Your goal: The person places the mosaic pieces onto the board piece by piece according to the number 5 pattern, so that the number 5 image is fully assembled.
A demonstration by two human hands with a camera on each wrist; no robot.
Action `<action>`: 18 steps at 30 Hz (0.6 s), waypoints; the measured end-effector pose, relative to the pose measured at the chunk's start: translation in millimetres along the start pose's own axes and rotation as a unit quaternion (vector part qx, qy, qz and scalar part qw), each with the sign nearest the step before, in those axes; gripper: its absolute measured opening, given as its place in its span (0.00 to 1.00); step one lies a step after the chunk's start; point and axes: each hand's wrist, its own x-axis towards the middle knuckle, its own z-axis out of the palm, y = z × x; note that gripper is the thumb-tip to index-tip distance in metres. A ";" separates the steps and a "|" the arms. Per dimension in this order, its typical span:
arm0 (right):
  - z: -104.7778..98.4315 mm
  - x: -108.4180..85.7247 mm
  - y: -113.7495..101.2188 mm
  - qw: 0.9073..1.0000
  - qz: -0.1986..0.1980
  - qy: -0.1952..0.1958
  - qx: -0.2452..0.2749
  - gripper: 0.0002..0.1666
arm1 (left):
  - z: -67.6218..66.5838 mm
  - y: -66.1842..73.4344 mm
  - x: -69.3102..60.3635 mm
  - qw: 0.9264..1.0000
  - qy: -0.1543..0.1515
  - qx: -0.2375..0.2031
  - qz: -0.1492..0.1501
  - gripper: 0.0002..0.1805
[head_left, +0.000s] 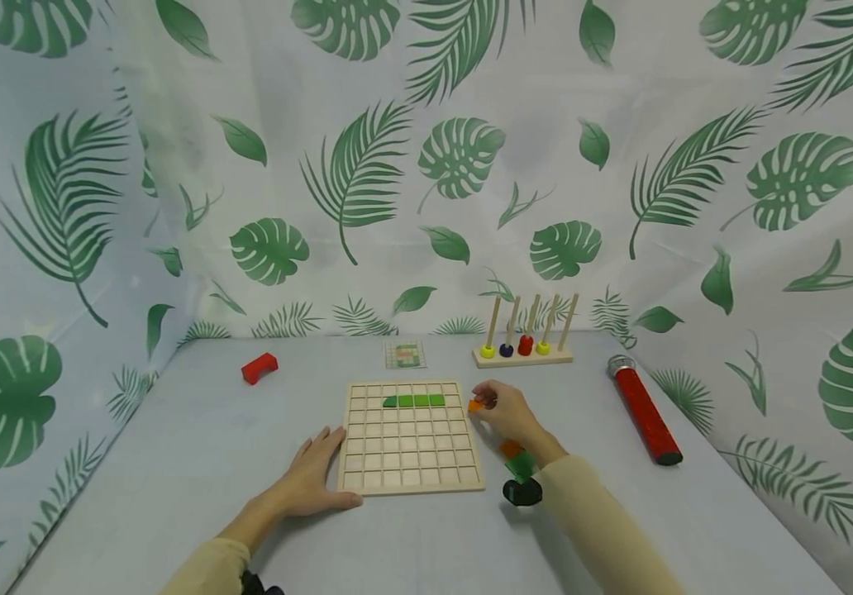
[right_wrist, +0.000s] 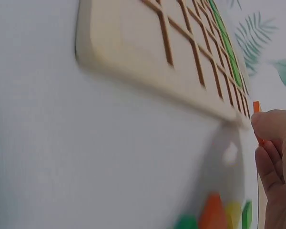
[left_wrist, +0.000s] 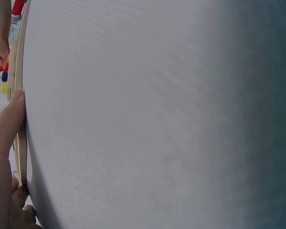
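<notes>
A wooden grid board [head_left: 412, 454] lies on the table, with a row of green pieces [head_left: 415, 401] in its upper part. My right hand [head_left: 508, 413] pinches a small orange piece [head_left: 474, 406] just off the board's upper right edge; the right wrist view shows the orange piece [right_wrist: 257, 108] between thumb and fingers of the hand [right_wrist: 279, 148]. My left hand [head_left: 311, 478] rests at the board's left side, fingers straight and thumb spread along the lower left corner. In the left wrist view its thumb [left_wrist: 7, 124] touches the board's edge [left_wrist: 22, 152].
Loose orange and green pieces [head_left: 519, 463] lie beside my right wrist. Behind the board are a small pattern card [head_left: 405, 354] and a peg stand with coloured beads [head_left: 523, 357]. A red block [head_left: 259, 368] sits at the left, a red tube [head_left: 647, 416] at the right.
</notes>
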 end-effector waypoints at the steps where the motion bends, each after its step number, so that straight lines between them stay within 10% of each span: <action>1: 6.4 1.9 -3.9 1.000 -0.003 -0.001 0.006 0.17 | -0.3 -0.2 0.5 1.000 -0.002 0.001 -0.001 0.62; 18: 87.5 26.9 -54.2 0.990 -0.104 -0.086 0.027 0.17 | 1.5 -3.8 0.8 1.000 0.003 0.001 0.005 0.61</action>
